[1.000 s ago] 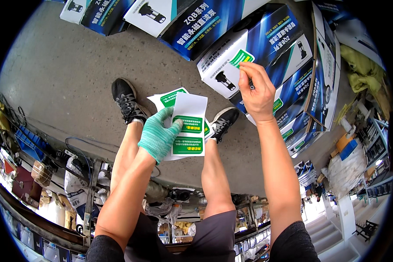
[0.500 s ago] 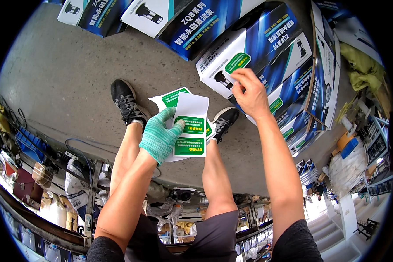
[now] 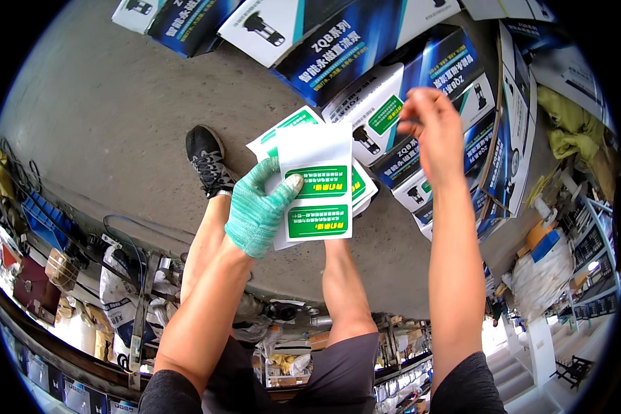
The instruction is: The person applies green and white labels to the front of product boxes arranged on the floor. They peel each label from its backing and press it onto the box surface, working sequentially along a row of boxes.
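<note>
My left hand [image 3: 259, 207], in a green knit glove, grips several white sheets of green stickers [image 3: 317, 221], thumb on top. The front sheet shows two green labels below a bare white strip. Behind it, other sheets fan out. My bare right hand [image 3: 431, 131] is raised in front of a stacked carton, its fingers loosely bent, apart and slightly blurred. Nothing shows between them. Left of those fingers, a green sticker [image 3: 386, 115] sits on the white panel of the blue-and-white carton [image 3: 366, 103], near a printed pump picture.
More blue-and-white cartons [image 3: 324, 58] stand at the top and right. My shoe [image 3: 205, 155] is on the grey concrete floor [image 3: 103, 124]. At the left lies a blue crate [image 3: 48, 217] among cables and clutter. Yellow-green sacking [image 3: 573, 124] and a plastic-wrapped bundle [image 3: 541, 269] are at the right.
My right hand has moved right and away from the sticker on the carton. The left hand with the sticker sheets has shifted slightly right. The view has shifted, bringing the cartons lower.
</note>
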Demonstrator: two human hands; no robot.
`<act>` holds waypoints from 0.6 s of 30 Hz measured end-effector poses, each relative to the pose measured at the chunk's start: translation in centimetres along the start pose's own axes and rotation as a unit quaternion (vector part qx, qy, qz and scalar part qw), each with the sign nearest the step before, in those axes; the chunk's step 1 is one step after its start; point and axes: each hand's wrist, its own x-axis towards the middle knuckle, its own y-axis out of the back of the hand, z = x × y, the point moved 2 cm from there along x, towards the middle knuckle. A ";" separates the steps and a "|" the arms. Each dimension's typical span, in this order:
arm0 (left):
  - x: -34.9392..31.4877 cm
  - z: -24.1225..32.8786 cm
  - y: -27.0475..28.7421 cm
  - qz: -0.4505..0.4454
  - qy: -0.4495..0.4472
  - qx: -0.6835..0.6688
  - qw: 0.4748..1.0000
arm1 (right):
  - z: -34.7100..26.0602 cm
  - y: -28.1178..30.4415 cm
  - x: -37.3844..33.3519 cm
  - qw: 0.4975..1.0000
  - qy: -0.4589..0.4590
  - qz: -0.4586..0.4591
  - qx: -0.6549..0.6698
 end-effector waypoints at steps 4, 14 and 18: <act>-0.2 1.0 0.0 0.007 -0.026 -0.034 0.999 | -2.2 -5.9 -7.8 0.978 0.061 -0.104 -0.172; -0.2 2.3 1.0 0.011 -0.063 -0.076 0.995 | -6.7 -9.4 -9.1 0.867 0.238 -0.178 -0.399; 0.4 1.6 1.8 0.036 -0.035 -0.037 0.998 | -8.2 -10.0 -9.1 0.900 0.102 -0.260 -0.335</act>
